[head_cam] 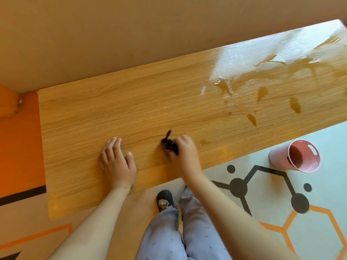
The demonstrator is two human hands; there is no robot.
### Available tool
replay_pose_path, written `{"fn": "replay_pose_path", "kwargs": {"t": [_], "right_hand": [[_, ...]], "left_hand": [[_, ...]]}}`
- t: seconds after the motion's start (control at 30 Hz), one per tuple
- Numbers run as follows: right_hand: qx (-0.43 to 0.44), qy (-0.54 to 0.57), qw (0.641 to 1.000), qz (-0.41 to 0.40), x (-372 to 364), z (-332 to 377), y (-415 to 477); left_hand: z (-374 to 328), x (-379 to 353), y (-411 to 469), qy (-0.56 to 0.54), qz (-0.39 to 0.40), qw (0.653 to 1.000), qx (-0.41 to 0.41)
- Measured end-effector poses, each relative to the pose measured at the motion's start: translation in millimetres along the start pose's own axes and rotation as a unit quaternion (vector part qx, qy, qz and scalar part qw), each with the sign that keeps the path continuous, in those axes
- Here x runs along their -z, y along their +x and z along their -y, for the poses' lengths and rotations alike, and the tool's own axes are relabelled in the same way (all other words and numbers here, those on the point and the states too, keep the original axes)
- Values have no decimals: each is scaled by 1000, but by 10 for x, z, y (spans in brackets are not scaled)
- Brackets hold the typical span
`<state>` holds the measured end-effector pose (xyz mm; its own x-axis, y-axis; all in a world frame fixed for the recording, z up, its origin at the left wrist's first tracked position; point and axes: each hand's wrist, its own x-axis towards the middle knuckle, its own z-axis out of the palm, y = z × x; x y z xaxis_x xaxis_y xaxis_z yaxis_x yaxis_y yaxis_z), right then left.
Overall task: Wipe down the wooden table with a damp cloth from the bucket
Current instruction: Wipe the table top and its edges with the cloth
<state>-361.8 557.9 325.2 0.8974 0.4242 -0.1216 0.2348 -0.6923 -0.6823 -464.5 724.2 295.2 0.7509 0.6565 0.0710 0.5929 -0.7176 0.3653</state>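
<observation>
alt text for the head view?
Right hand rubs a dark cloth on the wooden table while the left hand rests flat beside it. Brown spills lie farther right; a pink bucket stands on the floor.

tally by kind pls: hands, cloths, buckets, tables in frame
Hands: 2, left hand flat on the table, right hand with its grip on the cloth
Cloths: 1, dark cloth
Buckets: 1, pink bucket on the floor
Tables: 1, wooden table
Total: 5

the surface (pixel 131 102) lies bare ahead and left of both hands; wet brown puddles (pixel 294 106) spread across its right end. a wall (pixel 112 34) bounds the far edge.
</observation>
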Motion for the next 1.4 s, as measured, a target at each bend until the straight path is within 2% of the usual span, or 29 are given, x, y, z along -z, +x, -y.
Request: {"fn": "replay_pose_path", "kwargs": {"t": [0.07, 0.13, 0.3, 0.43, 0.5, 0.57, 0.7, 0.8, 0.87, 0.93, 1.03, 1.13, 1.2, 1.27, 1.4], "right_hand": [[30, -8, 999, 15, -115, 69, -116], [15, -6, 1000, -13, -7, -25, -95], [-122, -25, 980, -152, 732, -698, 132], [-189, -54, 962, -187, 1044, -1004, 108], [-181, -55, 964, -184, 900, -878, 27], [-139, -36, 977, -160, 618, -607, -103], [-48, 24, 997, -61, -11, 1, -464], [-9, 31, 999, -11, -179, 117, -585], [-23, 40, 999, -29, -25, -44, -541], [-61, 32, 994, -83, 260, -308, -460], [-147, -15, 974, -172, 780, -782, -374], [-211, -46, 953, -211, 1026, -1045, -367], [-219, -54, 951, -212, 938, -979, -392], [-191, -41, 962, -190, 707, -736, -448], [-86, 21, 993, -83, 93, -114, -654]], "left_hand": [[-11, 2, 0, -2, -4, 1000, -3], [-9, 0, 4, -3, -9, 1000, -4], [-2, -5, 2, -3, -11, 1000, -7], [8, -9, 6, -1, -8, 1000, -8], [13, -11, 0, -1, -6, 1000, -8], [8, -11, 2, -1, -6, 1000, -9], [11, -10, 1, -3, -5, 1000, -13], [19, -5, -1, -5, -4, 1000, -14], [22, -7, -2, -5, -6, 1000, -17], [24, -9, 4, -5, -6, 1000, -18], [24, -4, -1, -8, 0, 1000, -17], [25, -3, -2, -8, 4, 1000, -17], [30, -7, -6, -7, 7, 1000, -17], [36, -6, -3, -7, 5, 1000, -18], [28, -1, 3, -8, 4, 1000, -20]]}}
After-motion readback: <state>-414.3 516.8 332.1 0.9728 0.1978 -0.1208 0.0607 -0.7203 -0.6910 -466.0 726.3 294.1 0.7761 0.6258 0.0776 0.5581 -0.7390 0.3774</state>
